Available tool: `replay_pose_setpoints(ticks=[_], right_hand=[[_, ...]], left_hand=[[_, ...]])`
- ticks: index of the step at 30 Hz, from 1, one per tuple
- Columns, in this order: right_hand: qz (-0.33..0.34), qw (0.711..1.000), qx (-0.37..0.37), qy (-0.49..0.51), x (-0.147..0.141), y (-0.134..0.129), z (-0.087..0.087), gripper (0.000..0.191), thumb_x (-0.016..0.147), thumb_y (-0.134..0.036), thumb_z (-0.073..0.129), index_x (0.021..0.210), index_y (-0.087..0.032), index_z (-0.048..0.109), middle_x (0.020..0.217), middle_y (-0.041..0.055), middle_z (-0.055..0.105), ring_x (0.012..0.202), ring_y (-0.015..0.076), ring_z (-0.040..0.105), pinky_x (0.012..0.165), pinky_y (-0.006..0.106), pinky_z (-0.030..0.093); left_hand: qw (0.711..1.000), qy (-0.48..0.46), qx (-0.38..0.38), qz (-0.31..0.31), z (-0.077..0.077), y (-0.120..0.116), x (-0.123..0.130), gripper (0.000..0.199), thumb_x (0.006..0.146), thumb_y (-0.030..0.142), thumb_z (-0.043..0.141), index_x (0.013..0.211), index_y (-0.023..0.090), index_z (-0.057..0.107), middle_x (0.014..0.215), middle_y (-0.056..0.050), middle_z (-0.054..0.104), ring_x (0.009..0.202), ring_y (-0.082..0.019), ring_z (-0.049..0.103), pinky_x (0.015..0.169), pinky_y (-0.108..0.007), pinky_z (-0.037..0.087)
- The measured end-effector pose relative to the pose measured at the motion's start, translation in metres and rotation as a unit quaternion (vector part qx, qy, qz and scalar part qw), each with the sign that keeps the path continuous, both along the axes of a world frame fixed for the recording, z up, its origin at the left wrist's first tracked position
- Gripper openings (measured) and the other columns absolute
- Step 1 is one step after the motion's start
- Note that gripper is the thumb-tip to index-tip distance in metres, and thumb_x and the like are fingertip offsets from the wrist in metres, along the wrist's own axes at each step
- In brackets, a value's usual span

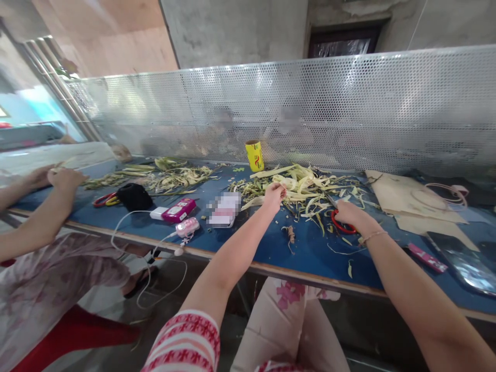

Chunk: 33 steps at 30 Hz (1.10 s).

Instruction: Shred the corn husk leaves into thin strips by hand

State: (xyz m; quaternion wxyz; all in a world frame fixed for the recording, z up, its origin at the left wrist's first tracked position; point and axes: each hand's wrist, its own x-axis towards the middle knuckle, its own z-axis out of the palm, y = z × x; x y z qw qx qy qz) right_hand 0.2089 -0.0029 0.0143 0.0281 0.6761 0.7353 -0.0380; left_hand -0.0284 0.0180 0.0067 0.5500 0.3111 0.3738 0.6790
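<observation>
Reaching out over the blue table, my left hand has its fingers closed at the edge of a heap of pale green plant strips. It seems to pinch one strip, though the fingertips partly hide it. To its right, my right hand grips a pair of scissors by the red handles. The blades point up and left toward the heap, close to the loose strips. A small brown twisted scrap lies on the table between my hands.
Behind the heap stands a yellow tube before a perforated metal screen. Left are a pixelated phone, a purple box and white cable. Brown paper and a dark phone lie right. A co-worker's hands work far left.
</observation>
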Motion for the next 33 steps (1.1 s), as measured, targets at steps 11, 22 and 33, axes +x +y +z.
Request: replay_pose_setpoints(ticks=[11, 22, 33], right_hand=[[-0.060, 0.998, -0.012, 0.017, 0.012, 0.009, -0.002, 0.053, 0.068, -0.033, 0.065, 0.112, -0.005, 0.055, 0.099, 0.0243, 0.066, 0.090, 0.0325, 0.065, 0.066, 0.034, 0.049], [-0.094, 0.993, 0.012, 0.064, 0.010, 0.011, -0.001, 0.056, 0.075, -0.034, 0.061, 0.120, -0.003, 0.049, 0.093, 0.0243, 0.068, 0.087, 0.0320, 0.067, 0.066, 0.033, 0.047], [0.084, 0.957, 0.208, 0.187, -0.008, 0.001, 0.001, 0.042, 0.081, -0.023, 0.052, 0.121, -0.013, 0.046, 0.089, 0.0148, 0.068, 0.079, 0.0261, 0.065, 0.068, 0.030, 0.045]], left_hand=[[1.000, 0.005, 0.008, -0.007, 0.003, -0.006, 0.001, 0.027, 0.059, 0.010, 0.073, 0.059, 0.015, 0.046, 0.050, 0.006, 0.048, 0.049, -0.004, 0.047, 0.057, -0.020, 0.041], [1.000, 0.000, -0.003, -0.006, 0.005, -0.007, 0.000, 0.021, 0.062, 0.007, 0.071, 0.059, 0.014, 0.051, 0.050, 0.005, 0.049, 0.048, -0.004, 0.047, 0.055, -0.020, 0.040], [1.000, -0.030, -0.001, -0.008, 0.009, -0.008, -0.002, 0.019, 0.061, 0.006, 0.070, 0.057, 0.013, 0.053, 0.046, 0.005, 0.048, 0.045, -0.002, 0.044, 0.051, -0.016, 0.038]])
